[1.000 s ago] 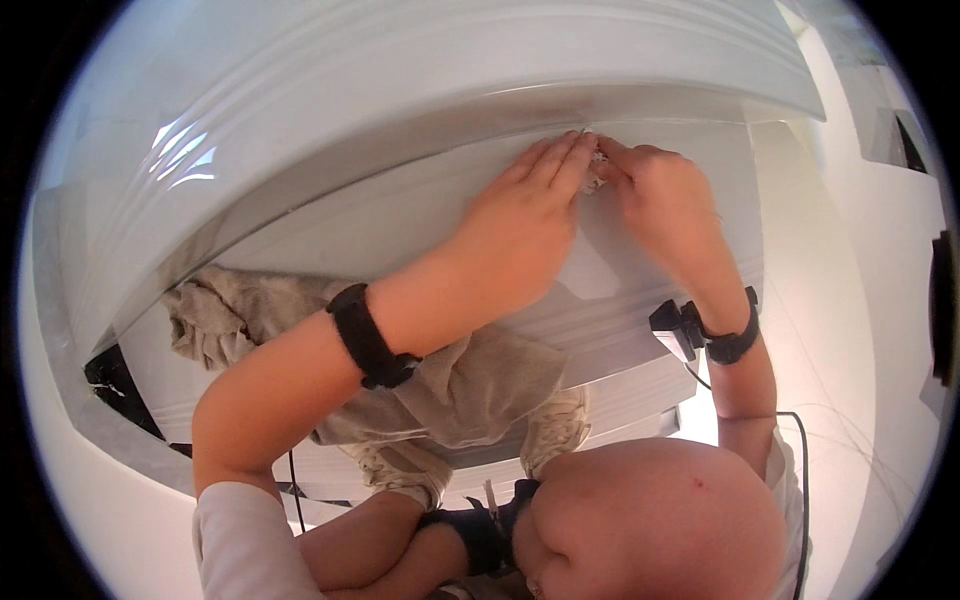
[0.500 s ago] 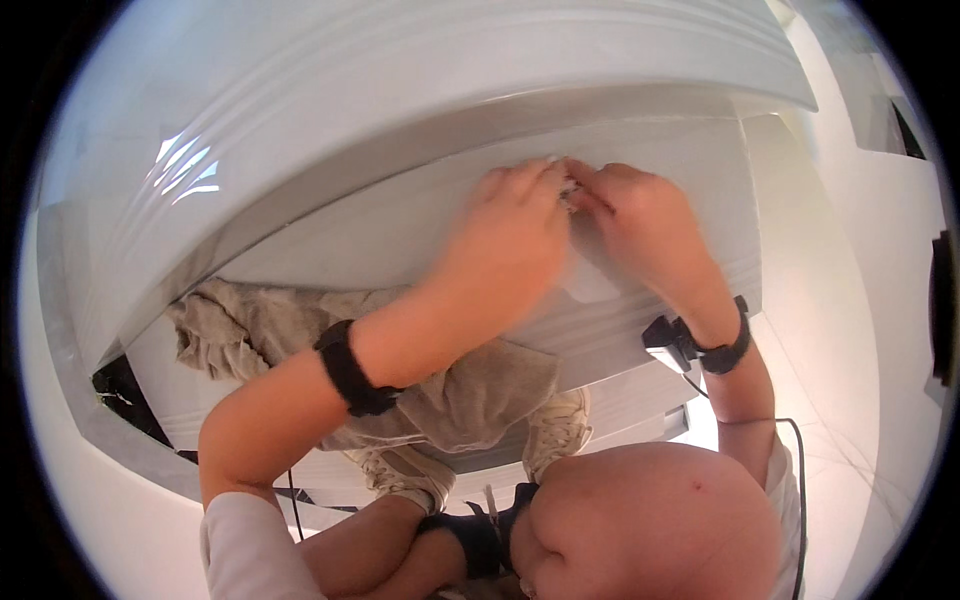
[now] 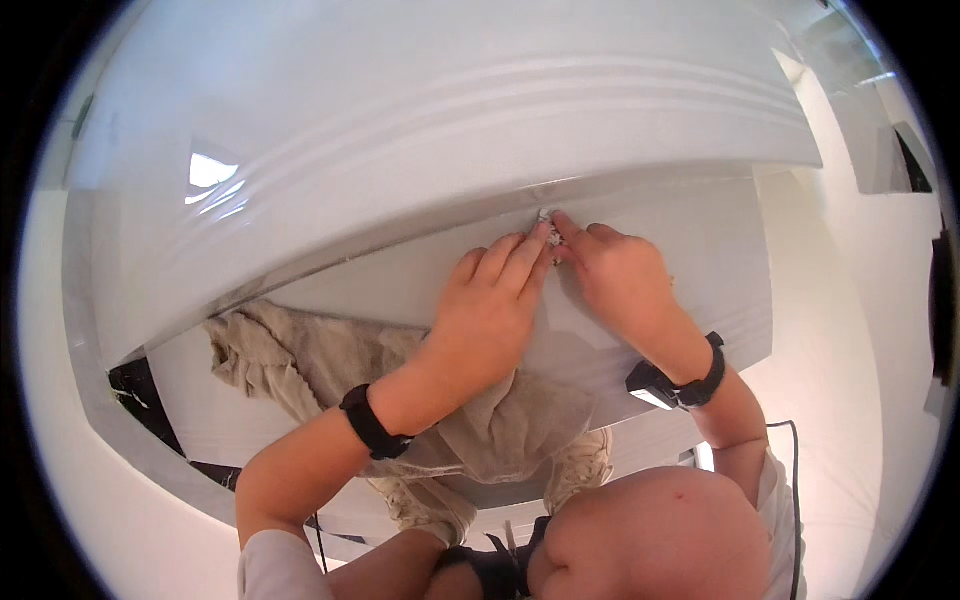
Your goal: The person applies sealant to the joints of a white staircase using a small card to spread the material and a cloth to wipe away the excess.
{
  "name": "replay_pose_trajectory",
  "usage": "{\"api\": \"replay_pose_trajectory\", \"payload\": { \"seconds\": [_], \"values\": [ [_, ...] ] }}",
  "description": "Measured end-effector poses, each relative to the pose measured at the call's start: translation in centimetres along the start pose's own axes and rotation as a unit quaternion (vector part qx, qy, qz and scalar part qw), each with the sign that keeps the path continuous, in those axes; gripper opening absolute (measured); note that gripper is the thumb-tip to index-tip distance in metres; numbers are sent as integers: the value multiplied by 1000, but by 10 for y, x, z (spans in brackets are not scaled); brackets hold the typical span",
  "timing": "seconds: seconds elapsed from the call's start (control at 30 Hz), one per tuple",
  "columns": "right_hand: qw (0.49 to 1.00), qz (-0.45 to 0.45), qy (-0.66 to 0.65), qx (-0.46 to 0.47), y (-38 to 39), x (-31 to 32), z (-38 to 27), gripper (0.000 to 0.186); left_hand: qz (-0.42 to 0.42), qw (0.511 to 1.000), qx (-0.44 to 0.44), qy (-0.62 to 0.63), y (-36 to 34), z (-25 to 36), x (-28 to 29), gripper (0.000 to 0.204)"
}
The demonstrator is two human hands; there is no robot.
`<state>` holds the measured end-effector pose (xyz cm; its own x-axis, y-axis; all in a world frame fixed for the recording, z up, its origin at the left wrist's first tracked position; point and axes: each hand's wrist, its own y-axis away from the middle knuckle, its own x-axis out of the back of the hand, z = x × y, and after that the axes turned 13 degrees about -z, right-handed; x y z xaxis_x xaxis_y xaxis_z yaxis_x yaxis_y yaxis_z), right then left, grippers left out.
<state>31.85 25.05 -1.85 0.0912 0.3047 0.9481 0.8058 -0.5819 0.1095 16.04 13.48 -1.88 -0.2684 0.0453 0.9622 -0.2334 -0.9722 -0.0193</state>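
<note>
— Pinching together, the left hand (image 3: 487, 318) and the right hand (image 3: 618, 283) both close fingertips on a tiny pale bit (image 3: 547, 218). See where it sits?

— Right at the seam under the big white panel (image 3: 420, 130). Half a second ago the hands were lower; now they have slid up to that edge.

— So the work has moved to the seam. The beige cloth (image 3: 330, 360) lies behind the left wrist, apart from the fingers.

Hands: left hand (image 3: 492, 318) and right hand (image 3: 617, 282) side by side on the panel (image 3: 700, 240).
Cloth (image 3: 310, 360): left, below the panel.
Knee (image 3: 650, 540): nearest.
</note>
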Motion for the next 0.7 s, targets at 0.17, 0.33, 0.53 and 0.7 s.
{"api": "replay_pose_trajectory", "payload": {
  "seconds": [0.17, 0.33, 0.53, 0.7],
  "values": [
    [1000, 6, 6, 5, -1, 0, 2, 36, -51, 998, 7, 33, -1, 5, 6, 68],
    [1000, 15, 17, 1, 0, -1, 2, 36, -56, 998, 3, 23, -4, 5, 7, 69],
    [998, 20, 52, -16, 1, 1, 3, 34, -62, 998, -23, 12, -11, -3, 13, 71],
    [999, 29, 37, -15, -1, 0, 4, 33, -83, 996, -5, 40, -8, -3, 4, 77]
  ]
}}
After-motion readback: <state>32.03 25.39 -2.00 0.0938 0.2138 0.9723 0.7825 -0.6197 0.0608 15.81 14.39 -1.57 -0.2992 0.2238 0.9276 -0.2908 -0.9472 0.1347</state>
